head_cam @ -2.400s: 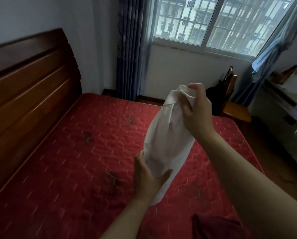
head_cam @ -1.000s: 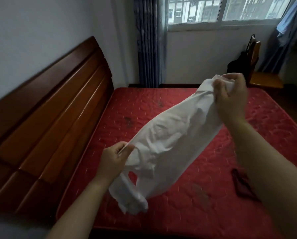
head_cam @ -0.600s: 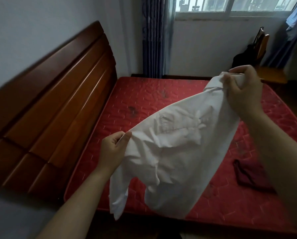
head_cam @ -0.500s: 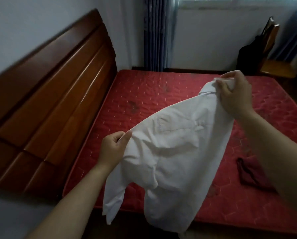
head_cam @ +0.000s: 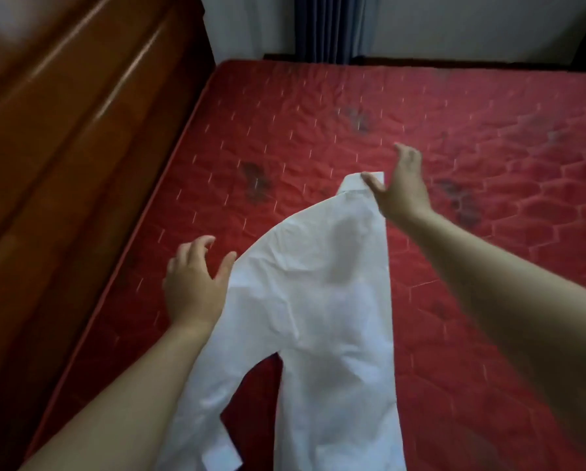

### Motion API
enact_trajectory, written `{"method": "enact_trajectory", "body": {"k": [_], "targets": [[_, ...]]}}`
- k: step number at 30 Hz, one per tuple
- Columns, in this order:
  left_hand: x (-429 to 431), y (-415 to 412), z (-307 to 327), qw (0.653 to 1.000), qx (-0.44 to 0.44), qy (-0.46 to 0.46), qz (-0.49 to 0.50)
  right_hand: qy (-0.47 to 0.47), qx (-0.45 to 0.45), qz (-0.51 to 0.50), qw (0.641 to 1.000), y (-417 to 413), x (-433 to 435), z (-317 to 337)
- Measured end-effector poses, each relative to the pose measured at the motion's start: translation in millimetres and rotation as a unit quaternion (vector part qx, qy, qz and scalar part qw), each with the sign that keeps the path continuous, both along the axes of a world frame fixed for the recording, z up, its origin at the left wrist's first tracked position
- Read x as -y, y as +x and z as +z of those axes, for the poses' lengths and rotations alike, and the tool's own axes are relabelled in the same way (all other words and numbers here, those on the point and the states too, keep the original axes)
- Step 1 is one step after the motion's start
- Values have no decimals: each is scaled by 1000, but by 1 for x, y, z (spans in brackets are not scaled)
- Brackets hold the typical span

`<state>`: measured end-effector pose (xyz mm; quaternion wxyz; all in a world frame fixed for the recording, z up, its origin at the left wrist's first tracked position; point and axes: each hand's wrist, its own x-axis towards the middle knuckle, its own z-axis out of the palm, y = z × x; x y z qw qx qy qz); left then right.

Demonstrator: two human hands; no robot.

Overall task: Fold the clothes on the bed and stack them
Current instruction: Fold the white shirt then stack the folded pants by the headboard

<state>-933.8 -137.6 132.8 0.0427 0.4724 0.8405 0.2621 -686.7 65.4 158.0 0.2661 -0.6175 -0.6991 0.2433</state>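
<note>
I see the white shirt (head_cam: pixel 318 300) lying at centre frame on the red bed (head_cam: pixel 488 147), collar away from me, spread out ready for folding, I'd judge. My left hand (head_cam: pixel 193 283) and right hand (head_cam: pixel 402 188) flank it, each grip slack, fingers spread, holding nothing.

Open red mattress (head_cam: pixel 454 107) stretched beyond and to the right of the white shirt (head_cam: pixel 325 300), leaving room to pass. The wooden headboard (head_cam: pixel 64 147) blocked the whole left side, near the left hand (head_cam: pixel 193 287).
</note>
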Motion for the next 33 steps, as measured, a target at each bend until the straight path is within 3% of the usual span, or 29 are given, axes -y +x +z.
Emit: {"method": "enact_trajectory", "body": {"k": [6, 12, 18, 22, 28, 30, 33], "targets": [[45, 45, -134, 984, 90, -136, -78, -111, 30, 101, 988, 11, 119, -162], [66, 72, -207, 959, 150, -224, -88, -164, 102, 121, 974, 14, 220, -240], [76, 67, -231, 949, 78, -246, -180, -216, 198, 175, 940, 7, 262, -273], [84, 42, -217, 963, 109, -177, -169, -178, 127, 105, 970, -14, 252, -258], [86, -59, -216, 986, 37, -152, -62, -103, 26, 99, 989, -84, 231, -250], [91, -90, -223, 981, 42, -186, -29, -88, 66, 127, 986, -109, 229, -256], [105, -120, -232, 968, 92, -232, 4, -143, 170, 179, 958, -127, 231, -275]]}}
